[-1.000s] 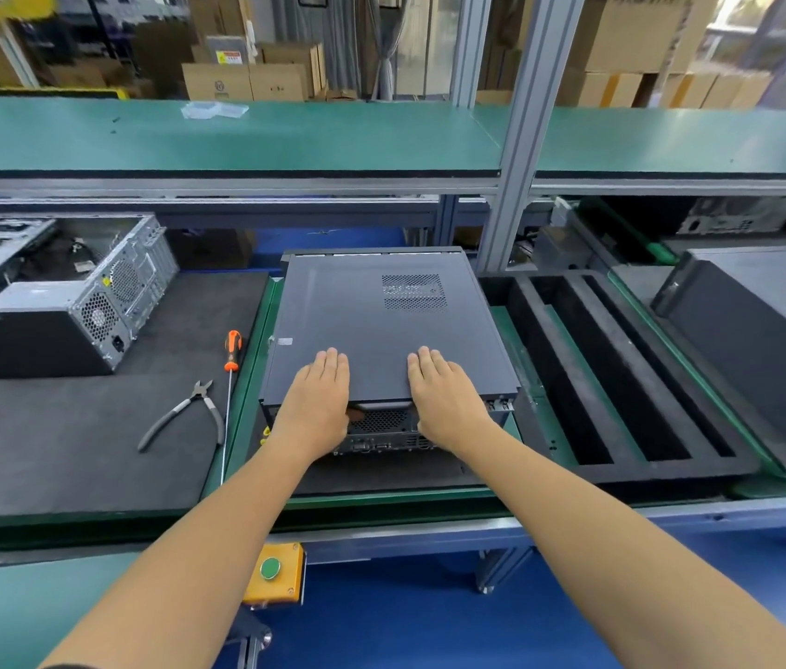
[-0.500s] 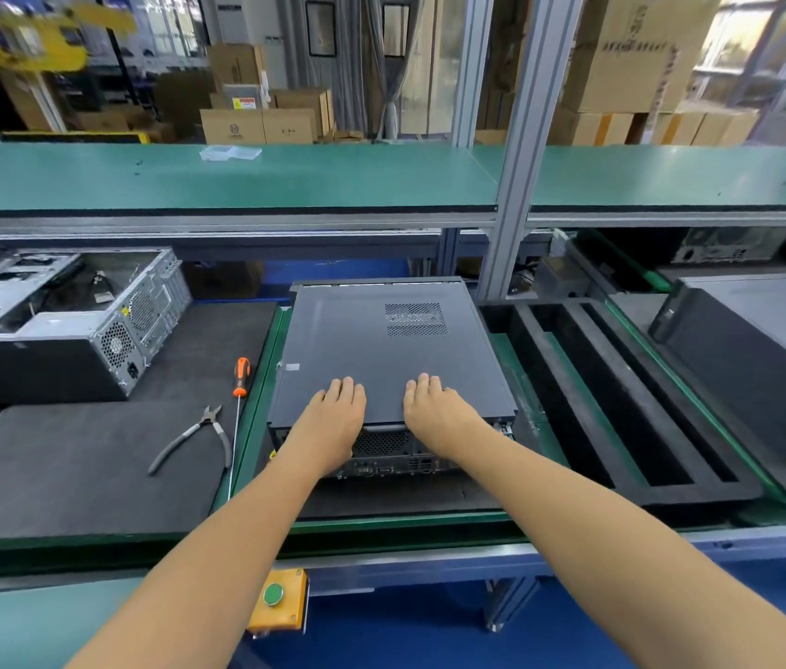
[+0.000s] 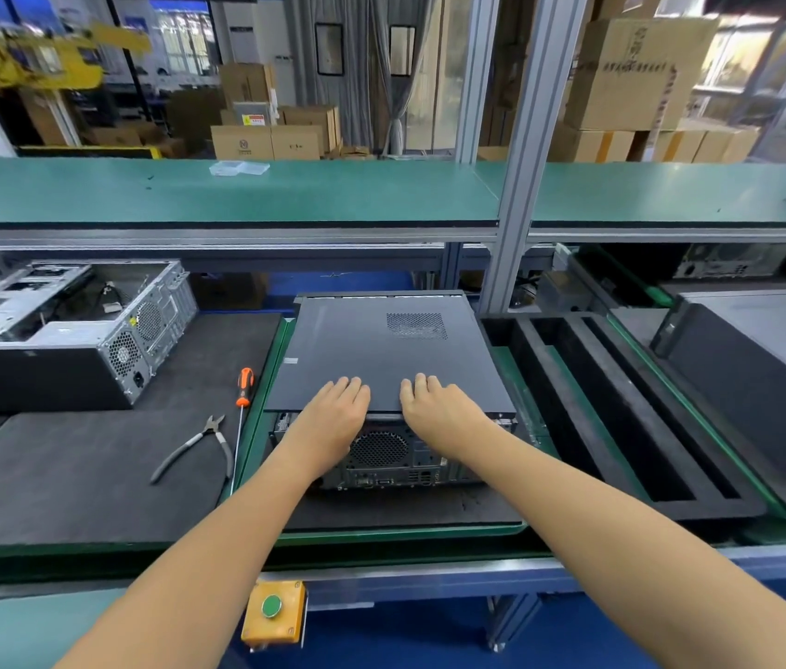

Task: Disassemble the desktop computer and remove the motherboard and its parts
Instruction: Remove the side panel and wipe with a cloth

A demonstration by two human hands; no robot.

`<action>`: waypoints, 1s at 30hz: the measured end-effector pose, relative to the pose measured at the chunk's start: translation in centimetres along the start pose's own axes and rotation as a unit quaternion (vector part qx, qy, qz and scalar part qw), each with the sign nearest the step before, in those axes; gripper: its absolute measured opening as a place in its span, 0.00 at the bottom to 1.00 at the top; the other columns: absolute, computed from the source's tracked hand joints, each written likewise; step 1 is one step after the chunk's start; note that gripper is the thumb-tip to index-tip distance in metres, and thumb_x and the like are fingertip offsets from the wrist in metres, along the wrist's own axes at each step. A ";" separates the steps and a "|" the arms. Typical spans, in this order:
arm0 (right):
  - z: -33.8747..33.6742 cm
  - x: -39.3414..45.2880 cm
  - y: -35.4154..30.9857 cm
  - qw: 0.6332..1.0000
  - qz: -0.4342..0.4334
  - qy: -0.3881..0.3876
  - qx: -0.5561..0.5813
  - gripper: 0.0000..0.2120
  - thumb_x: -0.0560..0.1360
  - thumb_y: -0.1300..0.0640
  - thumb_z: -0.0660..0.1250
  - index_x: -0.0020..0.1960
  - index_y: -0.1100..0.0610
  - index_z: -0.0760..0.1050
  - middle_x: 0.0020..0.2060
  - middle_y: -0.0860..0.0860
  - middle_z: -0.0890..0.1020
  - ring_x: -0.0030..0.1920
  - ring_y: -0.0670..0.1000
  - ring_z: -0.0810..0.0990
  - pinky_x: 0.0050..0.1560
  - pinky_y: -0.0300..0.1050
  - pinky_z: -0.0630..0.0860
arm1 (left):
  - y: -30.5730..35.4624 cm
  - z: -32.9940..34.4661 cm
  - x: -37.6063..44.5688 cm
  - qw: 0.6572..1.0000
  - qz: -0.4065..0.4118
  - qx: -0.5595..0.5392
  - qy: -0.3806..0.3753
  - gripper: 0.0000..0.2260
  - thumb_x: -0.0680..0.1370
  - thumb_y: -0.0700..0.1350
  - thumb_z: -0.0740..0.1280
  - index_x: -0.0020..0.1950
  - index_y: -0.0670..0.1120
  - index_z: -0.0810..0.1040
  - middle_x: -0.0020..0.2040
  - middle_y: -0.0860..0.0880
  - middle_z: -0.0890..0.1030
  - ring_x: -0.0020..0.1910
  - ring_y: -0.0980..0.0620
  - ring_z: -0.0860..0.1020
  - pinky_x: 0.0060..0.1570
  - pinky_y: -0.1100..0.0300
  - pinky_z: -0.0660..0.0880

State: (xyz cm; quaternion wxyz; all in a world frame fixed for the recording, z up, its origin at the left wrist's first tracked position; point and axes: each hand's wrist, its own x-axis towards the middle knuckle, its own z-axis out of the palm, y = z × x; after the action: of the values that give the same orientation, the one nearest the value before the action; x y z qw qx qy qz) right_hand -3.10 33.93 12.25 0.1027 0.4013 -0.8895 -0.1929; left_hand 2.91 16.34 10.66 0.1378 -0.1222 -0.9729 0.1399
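A dark desktop computer (image 3: 381, 451) lies flat on a black mat in front of me, its rear face with fan grille and ports turned toward me. Its dark cover panel (image 3: 381, 350) lies on top, with a vent patch near the far right. My left hand (image 3: 333, 417) and my right hand (image 3: 439, 412) rest side by side on the panel's near edge, fingers straight and pointing away. Both thumbs are hidden.
An orange-handled screwdriver (image 3: 244, 386) and pliers (image 3: 198, 446) lie on the black mat to the left. Behind them is an opened silver chassis (image 3: 67, 340). A slotted black foam tray (image 3: 622, 403) and another dark computer (image 3: 758, 369) sit to the right. An aluminium post (image 3: 511, 234) rises behind.
The view has tilted up and drawn back, showing more of the computer's rear face. Both hands stay flat on the cover's near edge, a little closer together.
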 end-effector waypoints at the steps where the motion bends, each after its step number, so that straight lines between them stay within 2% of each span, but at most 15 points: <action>1: -0.3 0.2 0.3 1.000 0.003 0.020 0.004 0.25 0.78 0.65 0.60 0.71 0.69 0.58 0.58 0.64 0.73 0.55 0.60 0.75 0.44 0.49 0.74 | -0.3 -0.5 0.2 0.999 0.010 0.012 0.046 0.26 0.63 0.33 0.77 0.60 0.35 0.76 0.58 0.39 0.79 0.56 0.43 0.79 0.58 0.52 0.76; 3: -1.2 0.4 1.0 0.998 0.013 0.058 0.034 0.15 0.76 0.64 0.61 0.62 0.64 0.66 0.51 0.59 0.76 0.48 0.57 0.76 0.39 0.47 0.69 | -0.8 -1.5 0.8 0.991 0.022 0.019 0.130 0.21 0.60 0.32 0.78 0.52 0.35 0.81 0.48 0.40 0.83 0.46 0.43 0.82 0.48 0.52 0.80; 5: -2.0 0.8 1.7 0.994 0.030 0.085 0.053 0.09 0.73 0.64 0.62 0.52 0.59 0.67 0.45 0.55 0.76 0.44 0.55 0.76 0.37 0.46 0.65 | -1.4 -2.3 1.6 0.986 0.026 0.026 0.164 0.18 0.62 0.32 0.76 0.51 0.36 0.81 0.45 0.41 0.83 0.43 0.44 0.82 0.45 0.53 0.81; 9: -3.4 1.8 3.3 0.988 0.088 0.102 0.076 0.09 0.73 0.67 0.62 0.51 0.58 0.67 0.45 0.54 0.77 0.45 0.56 0.76 0.37 0.46 0.63 | -2.2 -3.3 2.9 0.987 0.018 0.032 0.154 0.14 0.66 0.31 0.73 0.51 0.38 0.80 0.42 0.45 0.81 0.41 0.46 0.81 0.42 0.54 0.79; 12: -4.2 2.7 4.4 0.986 0.101 0.105 0.077 0.08 0.75 0.68 0.58 0.50 0.59 0.71 0.45 0.55 0.80 0.46 0.58 0.79 0.37 0.46 0.64 | -2.4 -4.0 3.7 0.980 0.015 0.019 0.195 0.12 0.66 0.31 0.73 0.48 0.39 0.80 0.39 0.45 0.80 0.37 0.46 0.80 0.38 0.54 0.78; 14: -4.5 3.1 5.0 0.984 0.112 0.113 0.084 0.08 0.74 0.68 0.58 0.48 0.59 0.72 0.44 0.55 0.80 0.46 0.58 0.80 0.36 0.46 0.64 | -2.4 -4.3 4.3 0.968 -0.003 0.031 0.250 0.12 0.68 0.32 0.71 0.49 0.40 0.78 0.40 0.46 0.79 0.39 0.46 0.79 0.41 0.53 0.76; 16: -4.8 3.2 5.7 0.978 0.134 0.127 0.097 0.08 0.74 0.69 0.58 0.48 0.58 0.72 0.44 0.54 0.80 0.45 0.58 0.80 0.35 0.45 0.64 | -2.4 -4.6 4.7 0.946 -0.036 0.042 0.320 0.13 0.71 0.34 0.63 0.55 0.42 0.73 0.49 0.45 0.75 0.47 0.46 0.75 0.49 0.52 0.69; 17: -4.9 3.2 6.0 0.975 0.144 0.132 0.105 0.08 0.73 0.69 0.58 0.47 0.58 0.71 0.44 0.54 0.80 0.44 0.58 0.79 0.35 0.45 0.63 | -2.3 -4.8 4.8 0.935 -0.046 0.041 0.350 0.14 0.71 0.35 0.59 0.56 0.43 0.70 0.52 0.46 0.72 0.50 0.46 0.72 0.50 0.52 0.65; 19: -5.1 2.7 6.6 0.968 0.159 0.144 0.127 0.09 0.72 0.69 0.58 0.44 0.56 0.67 0.42 0.55 0.78 0.43 0.58 0.78 0.35 0.45 0.62 | -1.9 -4.8 5.1 0.918 -0.046 0.044 0.391 0.14 0.70 0.36 0.56 0.54 0.45 0.67 0.52 0.47 0.67 0.50 0.47 0.68 0.49 0.53 0.62; 22: -5.1 1.8 7.6 0.953 0.187 0.180 0.158 0.09 0.71 0.70 0.57 0.42 0.57 0.64 0.38 0.55 0.74 0.39 0.58 0.74 0.35 0.46 0.60 | -1.1 -4.7 5.8 0.914 -0.041 0.006 0.404 0.12 0.69 0.37 0.59 0.51 0.44 0.66 0.49 0.47 0.65 0.46 0.47 0.67 0.45 0.55 0.62; 26: -5.5 0.3 9.6 0.935 0.224 0.218 0.169 0.10 0.70 0.72 0.57 0.40 0.58 0.64 0.34 0.54 0.69 0.35 0.57 0.68 0.34 0.45 0.59 | 1.0 -5.6 7.7 0.903 -0.057 -0.091 0.416 0.10 0.70 0.40 0.57 0.50 0.43 0.65 0.49 0.45 0.65 0.46 0.46 0.66 0.47 0.55 0.65; 30: -4.9 -1.9 12.2 0.919 0.271 0.229 0.172 0.11 0.69 0.73 0.57 0.40 0.58 0.65 0.33 0.54 0.69 0.34 0.56 0.66 0.33 0.44 0.59 | 3.7 -7.1 10.2 0.879 -0.084 -0.198 0.426 0.11 0.70 0.37 0.62 0.51 0.43 0.64 0.47 0.40 0.71 0.48 0.45 0.67 0.51 0.54 0.67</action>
State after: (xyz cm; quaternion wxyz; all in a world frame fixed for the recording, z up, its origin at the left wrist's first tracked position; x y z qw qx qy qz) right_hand -8.44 41.43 21.78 0.2819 0.1895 -0.9357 0.0953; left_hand -3.67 24.27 18.45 0.5230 -0.1130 -0.8343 -0.1329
